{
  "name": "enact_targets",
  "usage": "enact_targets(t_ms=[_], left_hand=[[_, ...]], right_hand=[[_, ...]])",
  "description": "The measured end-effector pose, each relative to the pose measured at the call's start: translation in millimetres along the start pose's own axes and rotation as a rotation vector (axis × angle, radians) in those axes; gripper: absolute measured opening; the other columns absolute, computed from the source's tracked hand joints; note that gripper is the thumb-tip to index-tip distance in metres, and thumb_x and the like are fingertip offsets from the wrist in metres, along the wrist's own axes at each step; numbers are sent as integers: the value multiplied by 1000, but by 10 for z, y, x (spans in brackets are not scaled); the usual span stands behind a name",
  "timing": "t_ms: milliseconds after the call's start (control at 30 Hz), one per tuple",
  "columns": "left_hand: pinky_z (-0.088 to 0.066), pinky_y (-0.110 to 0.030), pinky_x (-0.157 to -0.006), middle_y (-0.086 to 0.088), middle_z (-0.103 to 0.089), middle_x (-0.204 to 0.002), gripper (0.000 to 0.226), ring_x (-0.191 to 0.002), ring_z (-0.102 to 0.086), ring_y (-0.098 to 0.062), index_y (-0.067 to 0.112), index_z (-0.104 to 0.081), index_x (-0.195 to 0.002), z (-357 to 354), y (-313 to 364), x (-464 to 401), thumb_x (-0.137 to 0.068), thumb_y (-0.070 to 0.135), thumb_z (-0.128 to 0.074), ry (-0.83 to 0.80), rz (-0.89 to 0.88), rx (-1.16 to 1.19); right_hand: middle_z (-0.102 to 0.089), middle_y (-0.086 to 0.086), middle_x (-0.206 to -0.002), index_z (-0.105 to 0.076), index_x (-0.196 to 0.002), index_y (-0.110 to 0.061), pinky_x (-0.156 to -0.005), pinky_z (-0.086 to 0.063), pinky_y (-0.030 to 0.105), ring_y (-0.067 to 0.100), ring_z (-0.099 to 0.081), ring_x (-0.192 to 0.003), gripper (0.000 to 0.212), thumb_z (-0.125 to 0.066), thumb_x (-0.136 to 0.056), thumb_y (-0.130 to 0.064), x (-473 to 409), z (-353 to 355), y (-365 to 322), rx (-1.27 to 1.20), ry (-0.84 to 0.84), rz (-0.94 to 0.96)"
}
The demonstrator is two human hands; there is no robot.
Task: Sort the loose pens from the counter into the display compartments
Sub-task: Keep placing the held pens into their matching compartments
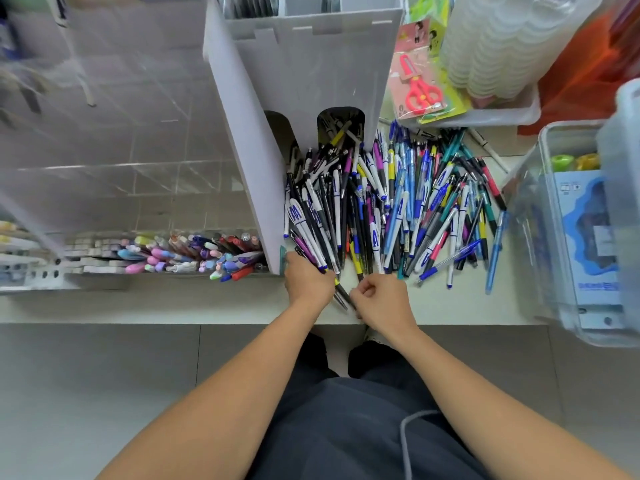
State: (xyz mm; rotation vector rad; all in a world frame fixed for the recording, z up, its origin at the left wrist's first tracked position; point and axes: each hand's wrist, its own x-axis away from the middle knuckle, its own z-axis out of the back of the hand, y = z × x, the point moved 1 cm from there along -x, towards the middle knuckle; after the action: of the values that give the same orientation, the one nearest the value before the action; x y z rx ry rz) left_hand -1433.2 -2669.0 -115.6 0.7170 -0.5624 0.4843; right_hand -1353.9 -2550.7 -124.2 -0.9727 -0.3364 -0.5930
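While both hands grip dark pens (341, 292), left hand (306, 280), right hand (381, 299) (curled), loose pile (398, 199) behind

Loose pens (388, 202): glossy plastic barrels, some with matt rubbery grips. Display stand (298, 74): matt pale grey board, smooth. Counter (173, 303) under my hands: smooth, pale, faintly shiny. Clear bin (540, 188) at my right: transparent glossy plastic. Scissors (420, 90): red plastic handles on printed card. My trousers (346, 427): dark matt cloth.
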Motion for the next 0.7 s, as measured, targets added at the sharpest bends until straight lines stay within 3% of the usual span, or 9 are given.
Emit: enact_targets(t_ms=[100,167,300,400,467,533,700], left_hand=[[-59,-40,-79,-6,-68,-103,55,-90,-68,-26,14,-54,-112,12,23,-43,-67,39,-74,-89,96,167],[-62,-44,-78,-4,-70,-102,57,-87,-71,-24,18,-58,-114,13,-1,-113,-65,47,-67,-140,132,288],[-61,-49,-84,-5,-71,-109,28,-93,-71,-26,16,-61,-117,39,-43,-204,-93,28,-67,-183,53,347],[-57,-52,-92,-4,-71,-107,26,-98,-69,-26,21,-59,-114,66,-5,-219,-89,30,-63,-212,18,365],[-57,-55,-90,-12,-70,-101,21,-95,-69,-33,17,-55,-105,92,36,-212,-87,27,-61,-207,23,382],[-57,-56,-89,-14,-69,-105,27,-98,-69,-34,18,-50,-109,127,107,-203,-86,25,-61,-197,-1,388],[-51,-31,-80,-2,-65,-116,50,-103,-63,-21,19,-45,-131,166,415,-271,-88,8,-68,-157,-92,334]], right_hand=[[-64,2,-68,-62,-77,-14,-58,-50,33,19,-61,-64,23,-79,-79,-29,39,-22,-60,189,-111,51],[-62,5,-77,-60,-83,-12,-62,-50,34,23,-61,-71,24,-76,-85,-30,7,-25,-150,333,-127,71],[-51,5,-69,-48,-70,-13,-53,-41,31,26,-56,-66,28,-68,-87,-21,-82,-24,-294,488,-193,108],[-55,8,-67,-49,-68,-12,-54,-46,33,26,-58,-64,28,-69,-83,-24,-57,38,-339,452,-208,164],[-61,8,-70,-57,-74,-9,-60,-52,36,26,-61,-66,24,-70,-84,-26,-34,85,-348,408,-191,202],[-61,6,-68,-61,-80,-9,-62,-52,36,22,-59,-64,21,-72,-84,-27,-45,125,-371,316,-132,202],[-63,6,-61,-63,-73,-10,-59,-58,40,19,-62,-53,15,-64,-88,-8,-247,185,-567,92,51,148]])
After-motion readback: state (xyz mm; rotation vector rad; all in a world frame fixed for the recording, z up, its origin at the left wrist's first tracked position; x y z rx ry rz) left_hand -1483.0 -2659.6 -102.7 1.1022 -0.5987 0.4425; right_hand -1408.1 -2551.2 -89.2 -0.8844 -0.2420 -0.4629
